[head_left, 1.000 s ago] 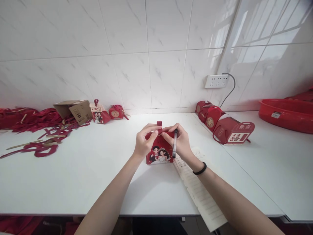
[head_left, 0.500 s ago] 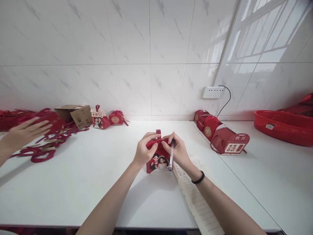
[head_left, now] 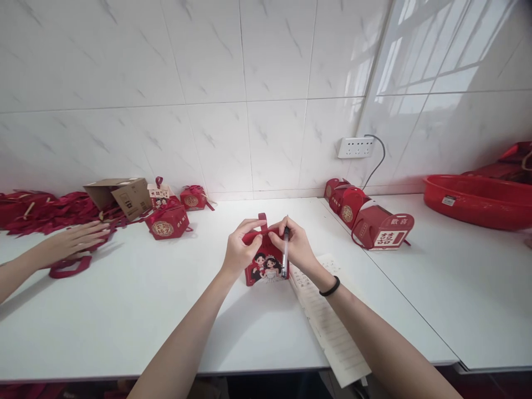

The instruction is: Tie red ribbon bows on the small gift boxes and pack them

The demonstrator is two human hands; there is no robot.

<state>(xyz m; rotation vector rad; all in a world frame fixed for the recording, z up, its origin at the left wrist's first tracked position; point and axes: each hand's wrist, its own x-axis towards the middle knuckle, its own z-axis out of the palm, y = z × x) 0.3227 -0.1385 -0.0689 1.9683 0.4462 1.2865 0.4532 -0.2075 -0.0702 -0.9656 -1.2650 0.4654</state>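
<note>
A small red box [head_left: 269,267] with a cartoon wedding couple on its front stands upright on the white table, a red ribbon loop [head_left: 262,221] rising from its top. At its upper left, my left hand [head_left: 242,247] pinches the top edge and ribbon. My right hand [head_left: 293,242] grips the top right edge and also holds a clear pen [head_left: 285,252], which hangs downward in front of the box. Under my right forearm lies a sheet of lined paper [head_left: 332,327] with writing.
Another person's hand [head_left: 81,241] is over red ribbons at the left. Behind are an open cardboard box [head_left: 132,198] and a hexagonal red box [head_left: 167,221]. Red gift boxes [head_left: 384,228] line the right, beside a red basin [head_left: 477,208] and a wall socket [head_left: 356,148].
The view has shifted slightly. A hexagonal red box now stands before the small boxes at the back left, and the other person's hand has moved right and down. My hands keep their hold.
</note>
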